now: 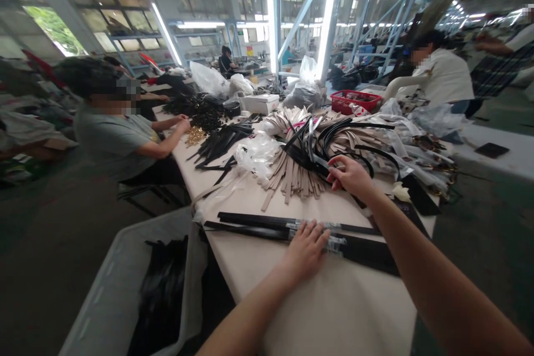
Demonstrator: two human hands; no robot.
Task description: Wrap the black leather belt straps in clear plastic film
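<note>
My left hand (308, 242) lies flat with fingers spread over bundles of long black straps (254, 230) on the table. Clear wrapping (336, 243) binds the bundles near my fingertips. Farther up the table, my right hand (350, 176) has its fingers curled closed at a loose black strap (319, 166), at the edge of a tangled heap. Part of that grip is hidden by the fingers. Beneath and behind the black straps fans a large pile of beige strips (287, 181). A crumpled clear plastic bag (257, 153) lies left of them.
A grey bin (112, 256) holding black pieces stands at the table's left edge. One person (108, 128) sits at the left near small gold parts (195, 136); another person (442, 75) bends at the right. A red basket (354, 101) and white box (261, 103) stand behind.
</note>
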